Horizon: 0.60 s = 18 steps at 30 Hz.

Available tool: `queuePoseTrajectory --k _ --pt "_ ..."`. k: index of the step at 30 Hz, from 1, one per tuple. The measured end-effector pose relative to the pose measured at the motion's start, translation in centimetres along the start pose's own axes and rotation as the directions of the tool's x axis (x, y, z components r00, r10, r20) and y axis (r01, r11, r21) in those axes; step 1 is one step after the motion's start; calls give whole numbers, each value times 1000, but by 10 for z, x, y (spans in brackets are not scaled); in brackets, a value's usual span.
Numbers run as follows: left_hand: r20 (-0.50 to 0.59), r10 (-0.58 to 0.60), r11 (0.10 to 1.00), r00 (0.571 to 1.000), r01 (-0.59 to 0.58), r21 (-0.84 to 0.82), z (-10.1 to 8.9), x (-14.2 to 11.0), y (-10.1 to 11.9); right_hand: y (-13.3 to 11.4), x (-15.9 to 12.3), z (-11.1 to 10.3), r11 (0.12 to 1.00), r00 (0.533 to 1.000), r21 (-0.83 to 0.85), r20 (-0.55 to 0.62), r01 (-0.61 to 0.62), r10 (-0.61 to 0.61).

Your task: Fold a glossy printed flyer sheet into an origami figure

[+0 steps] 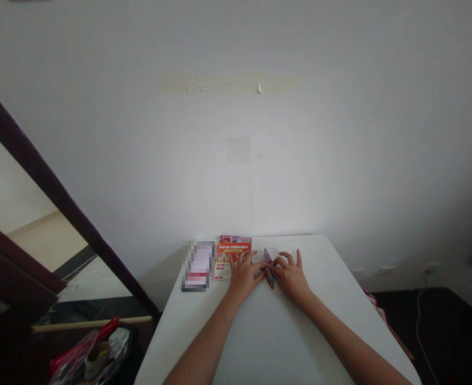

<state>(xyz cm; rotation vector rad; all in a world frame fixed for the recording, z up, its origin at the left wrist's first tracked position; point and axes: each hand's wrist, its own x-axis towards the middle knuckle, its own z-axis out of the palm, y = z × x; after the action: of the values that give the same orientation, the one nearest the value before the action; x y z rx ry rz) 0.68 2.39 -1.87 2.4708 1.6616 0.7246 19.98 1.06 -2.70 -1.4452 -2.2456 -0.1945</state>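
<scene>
Folded printed paper is positioned on the white table, between the two hands, as a narrow, pointed shape with its long axis running away from the person and tilted slightly to the left at the far end. Left hand: thumb and forefinger pinch the left side of the paper near mid-length; the remaining fingers are spread over the near right part of the printed leaflets. Right hand: thumb and forefinger pinch the right side opposite, with the outer fingers raised and spread. The leaflets (red and white on the visible faces) lie overlapped near the wall-side edge of the table. Just beside them, to the left, lies a smartphone, its screen pixelated and unreadable. The far table edge is at the white wall, which carries a yellowish adhesive strip mark. At floor level, lower left, a cardboard roll and red packaging sit together; on the right, a cable hangs from a wall socket.
</scene>
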Motion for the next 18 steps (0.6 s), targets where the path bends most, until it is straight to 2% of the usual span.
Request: queuePoseTrajectory --k 18 --pt "34 20 999 999 -22 41 -5 3 2 0 1 -4 1000 1000 -22 24 18 -18"
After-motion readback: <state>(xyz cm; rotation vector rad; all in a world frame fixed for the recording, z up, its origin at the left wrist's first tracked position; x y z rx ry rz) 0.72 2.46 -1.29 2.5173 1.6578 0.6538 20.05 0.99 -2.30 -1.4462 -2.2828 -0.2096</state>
